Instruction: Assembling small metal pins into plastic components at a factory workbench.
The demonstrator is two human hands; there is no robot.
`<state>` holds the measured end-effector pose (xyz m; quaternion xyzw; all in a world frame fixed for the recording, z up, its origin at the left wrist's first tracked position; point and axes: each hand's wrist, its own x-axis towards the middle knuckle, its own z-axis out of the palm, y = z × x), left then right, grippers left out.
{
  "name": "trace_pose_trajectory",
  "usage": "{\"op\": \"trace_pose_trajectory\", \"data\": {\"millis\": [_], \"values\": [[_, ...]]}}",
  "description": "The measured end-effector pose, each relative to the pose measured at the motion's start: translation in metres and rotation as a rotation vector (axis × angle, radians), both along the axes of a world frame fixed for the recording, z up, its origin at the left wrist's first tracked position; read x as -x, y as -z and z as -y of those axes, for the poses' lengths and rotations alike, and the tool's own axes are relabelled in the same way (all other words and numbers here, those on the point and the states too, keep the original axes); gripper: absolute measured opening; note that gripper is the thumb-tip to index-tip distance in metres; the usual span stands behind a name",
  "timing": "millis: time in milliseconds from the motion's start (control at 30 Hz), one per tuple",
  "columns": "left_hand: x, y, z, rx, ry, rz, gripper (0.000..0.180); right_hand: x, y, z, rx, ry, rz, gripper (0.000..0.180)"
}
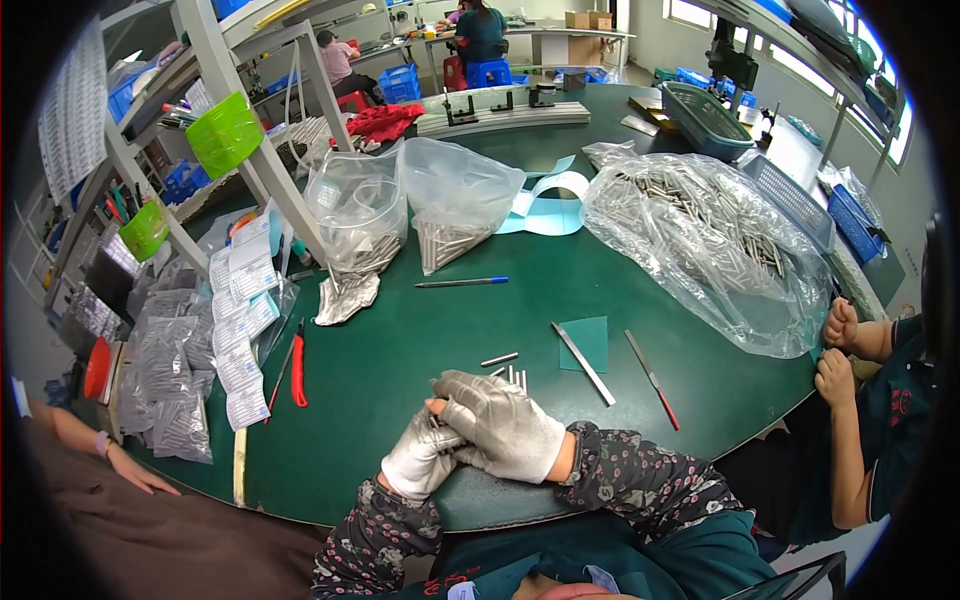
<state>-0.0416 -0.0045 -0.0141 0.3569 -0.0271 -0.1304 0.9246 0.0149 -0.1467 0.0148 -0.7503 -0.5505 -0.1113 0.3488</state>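
My left hand and my right hand wear white gloves with greyed fingers and are closed together near the table's front edge. The right lies over the left, and a bare fingertip shows between them. Whatever they hold, if anything, is hidden. Just beyond the right hand's fingers are several short metal pins, some partly covered by the glove. To the right lie a flat metal strip, a teal square sheet and a file with a red handle.
Clear bags of metal pins stand across the green table. A blue pen, red-handled pliers and paper label strips lie leftward. Another person's hands are at the right edge; another person's hand rests at left.
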Motion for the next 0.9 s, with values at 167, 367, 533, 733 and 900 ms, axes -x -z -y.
{"op": "trace_pose_trajectory", "data": {"millis": [167,367,533,733,900], "values": [[0.001,0.001,0.001,0.053,0.015,-0.064,0.035,0.002,-0.001,-0.001,0.072,0.04,0.013,0.051],[0.002,-0.006,0.007,0.031,-0.041,-0.09,0.038,0.002,-0.005,-0.003,0.044,0.045,0.067,0.055],[0.001,-0.006,0.007,0.032,-0.059,-0.101,0.039,-0.004,0.0,0.0,0.065,-0.014,0.079,0.055],[0.004,0.006,-0.001,0.006,-0.032,-0.036,0.04,-0.003,-0.002,-0.001,0.03,-0.037,0.08,0.049],[0.004,-0.003,0.005,0.02,-0.074,-0.079,0.039,-0.005,0.001,-0.002,0.003,-0.03,0.107,0.05]]}}
